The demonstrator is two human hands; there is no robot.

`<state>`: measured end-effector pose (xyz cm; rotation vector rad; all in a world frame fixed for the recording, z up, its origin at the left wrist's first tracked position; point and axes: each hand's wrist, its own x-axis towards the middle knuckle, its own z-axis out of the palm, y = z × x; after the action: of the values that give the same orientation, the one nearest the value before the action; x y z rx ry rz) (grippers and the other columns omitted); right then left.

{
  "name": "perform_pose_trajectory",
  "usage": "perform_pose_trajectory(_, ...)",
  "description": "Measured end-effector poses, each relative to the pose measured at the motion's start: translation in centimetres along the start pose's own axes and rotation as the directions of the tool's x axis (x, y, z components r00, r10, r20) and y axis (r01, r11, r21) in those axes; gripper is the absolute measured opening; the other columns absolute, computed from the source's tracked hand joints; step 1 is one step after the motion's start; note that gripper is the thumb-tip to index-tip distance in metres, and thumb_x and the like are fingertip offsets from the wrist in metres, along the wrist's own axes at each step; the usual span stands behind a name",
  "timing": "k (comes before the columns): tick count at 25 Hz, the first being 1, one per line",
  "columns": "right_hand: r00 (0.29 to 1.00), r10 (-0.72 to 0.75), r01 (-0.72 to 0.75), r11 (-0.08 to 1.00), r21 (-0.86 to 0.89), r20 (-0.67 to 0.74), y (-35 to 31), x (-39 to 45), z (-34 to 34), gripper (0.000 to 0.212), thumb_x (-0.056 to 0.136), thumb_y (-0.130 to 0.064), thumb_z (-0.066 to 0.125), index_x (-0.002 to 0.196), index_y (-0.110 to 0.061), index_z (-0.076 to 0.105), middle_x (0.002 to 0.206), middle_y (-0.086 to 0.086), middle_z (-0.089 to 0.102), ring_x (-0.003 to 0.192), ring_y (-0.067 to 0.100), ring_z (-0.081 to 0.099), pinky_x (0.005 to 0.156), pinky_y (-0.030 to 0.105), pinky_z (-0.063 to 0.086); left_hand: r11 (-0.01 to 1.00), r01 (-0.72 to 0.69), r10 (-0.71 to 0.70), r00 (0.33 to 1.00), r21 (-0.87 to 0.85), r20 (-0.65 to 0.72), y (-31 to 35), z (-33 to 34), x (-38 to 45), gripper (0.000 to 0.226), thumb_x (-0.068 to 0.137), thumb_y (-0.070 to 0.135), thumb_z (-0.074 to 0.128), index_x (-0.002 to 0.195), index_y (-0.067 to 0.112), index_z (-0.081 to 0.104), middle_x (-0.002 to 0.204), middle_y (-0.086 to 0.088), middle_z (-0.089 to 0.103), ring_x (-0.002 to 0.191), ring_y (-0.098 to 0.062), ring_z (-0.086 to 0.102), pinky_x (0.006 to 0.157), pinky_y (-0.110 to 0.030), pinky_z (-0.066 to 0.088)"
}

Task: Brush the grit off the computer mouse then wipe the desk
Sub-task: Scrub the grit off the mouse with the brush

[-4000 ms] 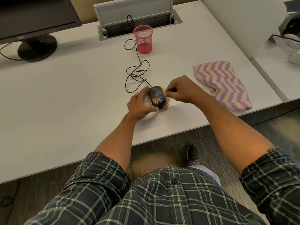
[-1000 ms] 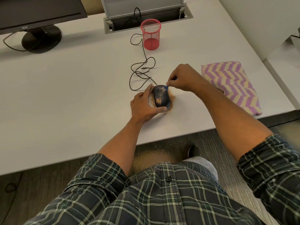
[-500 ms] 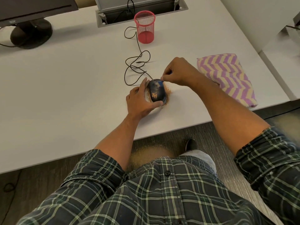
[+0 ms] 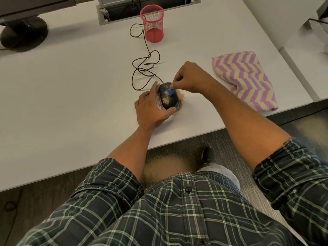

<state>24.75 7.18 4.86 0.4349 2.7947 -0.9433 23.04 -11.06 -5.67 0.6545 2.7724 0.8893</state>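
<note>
A black computer mouse lies on the white desk, with tan grit on its back and scattered on the desk around it. My left hand grips the mouse from its left side and near end. My right hand pinches a small blue brush, whose tip touches the top of the mouse. The folded purple and yellow zigzag cloth lies on the desk to the right, untouched.
The mouse's dark cable loops back past a red mesh pen cup into a cable tray. A monitor stand sits at the back left. Tan grit lies on the floor below the desk edge.
The brush tip has moved from the front edge of the mouse onto its back. My left hand keeps its hold on the mouse. The camera has drifted slightly.
</note>
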Motion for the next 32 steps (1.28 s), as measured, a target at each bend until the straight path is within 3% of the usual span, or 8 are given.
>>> perform_pose_trajectory(5,0.986,-0.031,0.03,0.999,-0.011,-0.162,0.3,-0.3,0.0,0.018,0.089,-0.024,0.07,0.1,-0.013,0.08,0.099,0.001,0.076,0.079,0.01,0.065,0.068,0.018,0.045,1.0,-0.006,0.006,1.0,0.002,-0.022,0.1,0.0,0.0,0.108,0.063,0.078,0.058,0.157,0.033,0.028,0.147,0.003,0.054,0.137,-0.025,0.042,0.107,-0.043,0.034)
perform_pose_trajectory(8,0.984,-0.105,0.103,0.995,-0.019,-0.141,0.6,-0.9,-0.5,0.017,0.089,-0.026,0.071,0.1,-0.017,0.079,0.099,-0.001,0.075,0.085,0.009,0.063,0.076,0.02,0.046,1.0,-0.008,0.008,1.0,0.006,-0.027,0.2,-0.1,-0.1,0.108,0.063,0.079,0.056,0.157,0.033,0.028,0.148,0.003,0.054,0.137,-0.025,0.041,0.107,-0.042,0.033)
perform_pose_trajectory(13,0.995,-0.101,0.098,0.984,-0.146,-0.012,1.2,-1.2,-0.2,0.023,0.09,-0.024,0.071,0.112,-0.016,0.076,0.1,-0.003,0.067,0.088,0.012,0.059,0.07,0.019,0.039,1.0,-0.015,0.016,0.999,0.005,-0.043,0.2,-0.1,-0.2,0.108,0.064,0.076,0.058,0.158,0.03,0.032,0.146,0.001,0.055,0.137,-0.023,0.041,0.107,-0.04,0.033)
perform_pose_trajectory(17,0.993,-0.113,0.116,0.983,-0.139,0.026,0.8,-1.6,0.2,0.02,0.091,-0.019,0.069,0.107,-0.012,0.077,0.104,0.004,0.073,0.087,0.017,0.064,0.064,0.018,0.041,1.0,-0.02,0.021,0.999,0.01,-0.048,0.3,0.0,-0.2,0.105,0.065,0.074,0.06,0.156,0.029,0.034,0.143,0.001,0.057,0.135,-0.024,0.043,0.106,-0.041,0.034)
perform_pose_trajectory(20,0.994,-0.111,0.109,0.988,-0.113,-0.011,0.4,-1.8,0.5,0.02,0.091,-0.019,0.067,0.106,-0.011,0.078,0.101,0.005,0.075,0.082,0.018,0.065,0.068,0.024,0.046,1.0,-0.02,0.021,0.998,0.004,-0.052,0.2,0.0,-0.2,0.104,0.064,0.072,0.061,0.155,0.029,0.034,0.142,0.002,0.058,0.135,-0.025,0.043,0.106,-0.044,0.035)
perform_pose_trajectory(23,0.996,-0.088,0.087,0.99,-0.107,-0.004,-0.1,-1.7,0.8,0.021,0.091,-0.021,0.068,0.106,-0.01,0.078,0.098,0.006,0.075,0.065,0.011,0.057,0.059,0.02,0.042,1.0,-0.02,0.02,0.998,0.005,-0.055,0.1,0.1,-0.2,0.106,0.065,0.072,0.061,0.157,0.028,0.033,0.145,0.001,0.056,0.137,-0.025,0.042,0.108,-0.045,0.036)
perform_pose_trajectory(29,0.997,-0.074,0.072,0.994,-0.085,-0.021,-0.2,-1.4,0.7,0.02,0.091,-0.023,0.069,0.103,-0.011,0.079,0.099,0.006,0.076,0.082,0.023,0.068,0.072,0.031,0.054,1.0,-0.019,0.019,0.998,0.005,-0.056,0.2,0.0,-0.2,0.107,0.066,0.073,0.06,0.159,0.026,0.033,0.146,0.0,0.056,0.138,-0.024,0.041,0.108,-0.043,0.034)
perform_pose_trajectory(32,0.996,-0.034,0.028,0.997,-0.077,-0.077,0.2,-1.3,0.6,0.02,0.091,-0.02,0.067,0.105,-0.009,0.078,0.101,0.007,0.076,0.078,0.016,0.065,0.069,0.024,0.05,1.0,-0.019,0.019,0.998,0.005,-0.062,0.1,0.0,-0.2,0.107,0.065,0.072,0.062,0.158,0.027,0.034,0.145,0.0,0.056,0.137,-0.024,0.042,0.107,-0.043,0.034)
